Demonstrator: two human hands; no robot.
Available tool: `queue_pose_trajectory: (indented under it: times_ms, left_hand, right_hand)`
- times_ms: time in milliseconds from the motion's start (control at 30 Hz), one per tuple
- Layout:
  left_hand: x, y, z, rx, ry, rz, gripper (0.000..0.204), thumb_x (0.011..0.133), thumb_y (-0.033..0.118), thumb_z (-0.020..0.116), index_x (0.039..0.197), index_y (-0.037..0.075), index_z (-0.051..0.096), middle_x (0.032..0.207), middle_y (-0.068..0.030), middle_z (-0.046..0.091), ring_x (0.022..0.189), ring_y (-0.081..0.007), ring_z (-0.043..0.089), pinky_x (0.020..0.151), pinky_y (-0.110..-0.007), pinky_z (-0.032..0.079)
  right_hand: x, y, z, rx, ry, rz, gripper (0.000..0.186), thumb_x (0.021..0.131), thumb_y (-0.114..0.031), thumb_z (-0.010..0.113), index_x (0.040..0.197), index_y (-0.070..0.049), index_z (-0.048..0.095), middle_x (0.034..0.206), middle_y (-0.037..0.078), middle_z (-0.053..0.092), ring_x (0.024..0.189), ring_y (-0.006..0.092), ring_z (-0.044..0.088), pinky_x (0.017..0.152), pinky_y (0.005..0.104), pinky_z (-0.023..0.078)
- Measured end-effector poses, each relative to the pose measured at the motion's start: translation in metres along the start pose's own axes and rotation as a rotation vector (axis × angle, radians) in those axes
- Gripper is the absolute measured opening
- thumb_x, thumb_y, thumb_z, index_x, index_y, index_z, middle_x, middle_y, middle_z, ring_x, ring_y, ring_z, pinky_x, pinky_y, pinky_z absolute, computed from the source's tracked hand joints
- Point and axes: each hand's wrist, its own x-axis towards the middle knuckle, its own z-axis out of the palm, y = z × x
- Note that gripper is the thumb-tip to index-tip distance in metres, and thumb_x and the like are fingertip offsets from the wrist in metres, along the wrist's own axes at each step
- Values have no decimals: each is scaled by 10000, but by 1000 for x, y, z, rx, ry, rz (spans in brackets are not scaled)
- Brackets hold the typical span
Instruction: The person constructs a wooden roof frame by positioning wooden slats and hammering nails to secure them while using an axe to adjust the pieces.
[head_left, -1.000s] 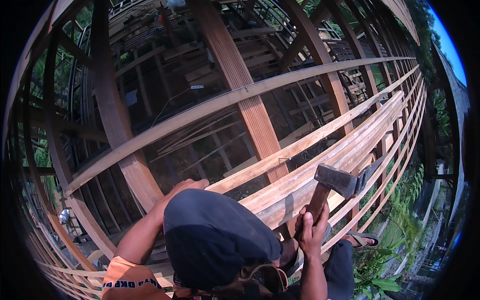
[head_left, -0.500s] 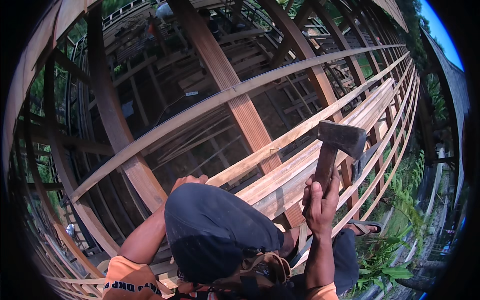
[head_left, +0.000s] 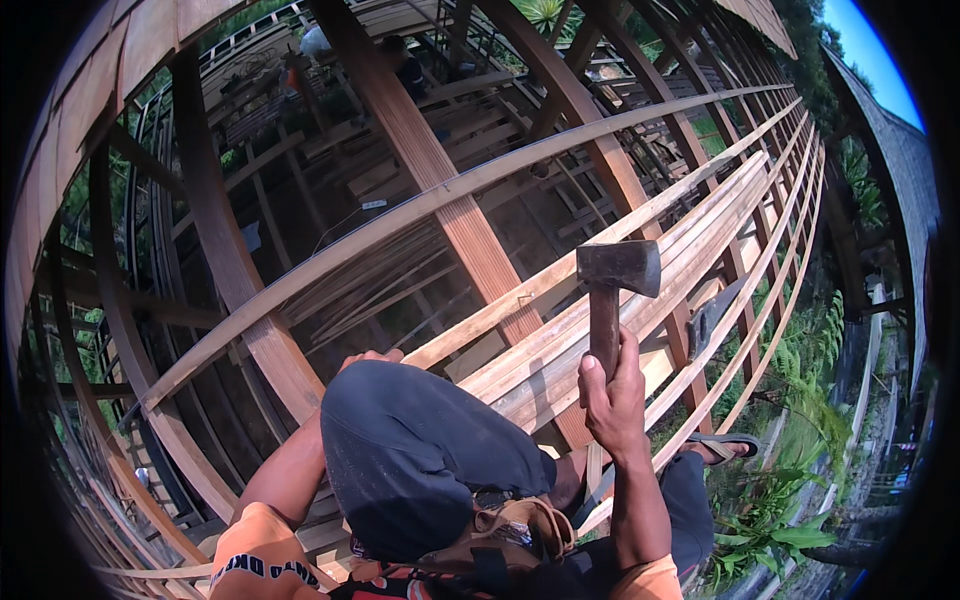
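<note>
Where a second ago the hammer (head_left: pixel 610 300) lay low against the stacked boards (head_left: pixel 560 350), its head tipped off to the right, it now stands lifted clear above them, and half a second ago it was already partway up. The right hand (head_left: pixel 612 395) has come up with it, fingers wrapped tight round the lower part of the wooden handle, thumb pressed along the left side. The left hand (head_left: pixel 372 357) has barely shifted: it rests on the lower rail (head_left: pixel 520 300) just past the raised knee (head_left: pixel 410 450), only its knuckles showing, so whether those fingers are curled or flat I cannot tell.

All of this happens up on an open timber frame. Long pale rails run from lower left to upper right, crossing broad reddish posts (head_left: pixel 440 190), with daylight and a jumble of loose planks showing through the gaps behind the hammer. Right of the hammer, beyond the boards, lies green foliage (head_left: pixel 790 480) far below, and a sandalled foot (head_left: pixel 725 447) perches on a rail down to its right. A tan pouch (head_left: pixel 510 530) hangs at the person's waist, below the hammer.

The hammer's long axis runs nearly straight up and down, the handle end down in the fist, the dark metal head at the top. That head sits crosswise, its broader face toward the right, above the boards.
</note>
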Motion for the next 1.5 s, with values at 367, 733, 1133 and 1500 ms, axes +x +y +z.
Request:
queue_pose_trajectory:
  times_ms: [367, 733, 1133, 1500]
  left_hand:
    - [5, 3, 7, -20, 36, 46, 356, 926, 209, 613, 1197, -19, 579, 1066, -215, 667, 1057, -323, 645, 884, -406, 508]
    - [7, -8, 5, -30, 60, 61, 325, 890, 244, 636, 1101, 0, 595, 978, -217, 677, 974, -345, 666, 837, -420, 527]
    - [5, -11, 7, -31, 78, 68, 303, 851, 282, 660, 996, 21, 613, 881, -219, 687, 884, -369, 689, 786, -436, 547]
    - [22, -10, 20, -55, 90, 97, 305, 812, 320, 686, 909, 37, 629, 795, -220, 694, 807, -390, 707, 741, -451, 564]
  right_hand:
    - [-27, 50, 48, 3, 106, -19, 354, 1001, -230, 580, 1268, -35, 456, 853, 147, 547, 688, 238, 578, 650, 372, 490]
    - [0, -77, -60, 769, 781, -790, 624, 953, -457, 653, 1274, -17, 348, 836, 70, 488, 663, 152, 524, 575, 260, 478]
    - [-17, 0, -3, 488, 298, -34, 325, 1019, -264, 595, 1174, -21, 446, 759, 24, 507, 574, 83, 486, 506, 226, 409]
    - [-35, 64, 75, -39, -3, 214, 274, 972, -201, 603, 1110, 15, 506, 837, 249, 595, 741, 382, 616, 688, 461, 478]
